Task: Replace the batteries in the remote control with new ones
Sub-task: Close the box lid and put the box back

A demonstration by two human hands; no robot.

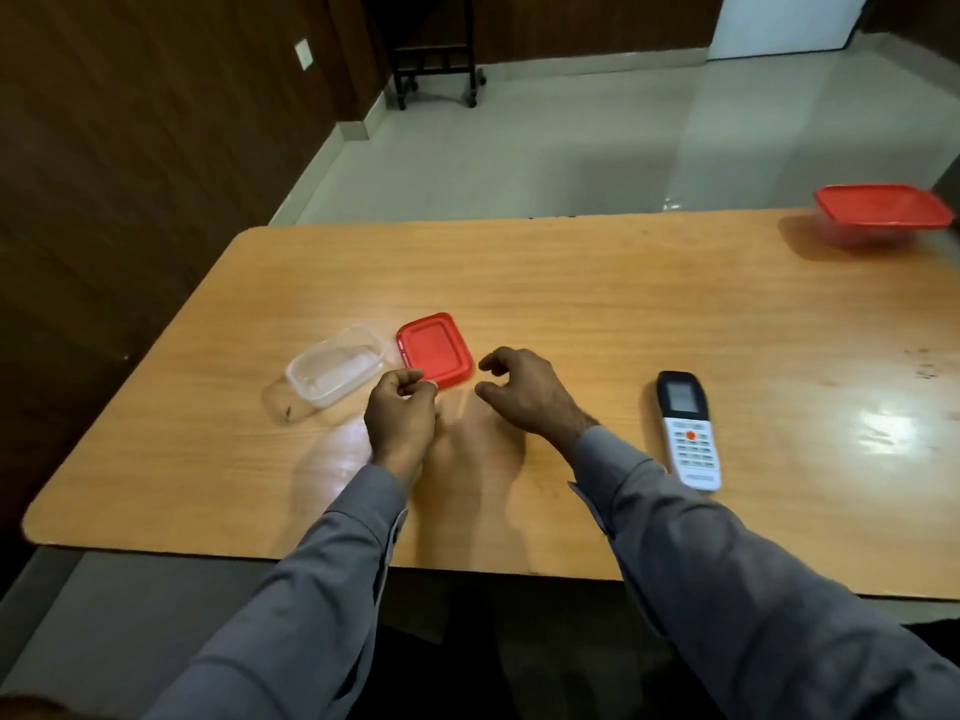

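A: Where is the remote (688, 429)?

B: Face up on the table (597, 293), screen end pointing away from the person. Taking the red lid (435, 349) as the mark, the remote is well to its right and a bit nearer the person. Neither hand touches it.

A: And the hands?

B: The left hand (399, 415) sits just at the lid's near edge, fingers curled in with thumb and fingertips pinched together. Whether anything small is held there, I cannot tell. The right hand (524, 394) hovers just right of the lid, half open, fingers bent like a claw, holding nothing.

A: What else is around the lid?

B: A clear tub (335, 373) just to its left, open, apparently empty. A second tub (883, 214) with a red lid on it is far to the right, at the table's far edge.

A: Sleeves?

B: Grey, both arms.
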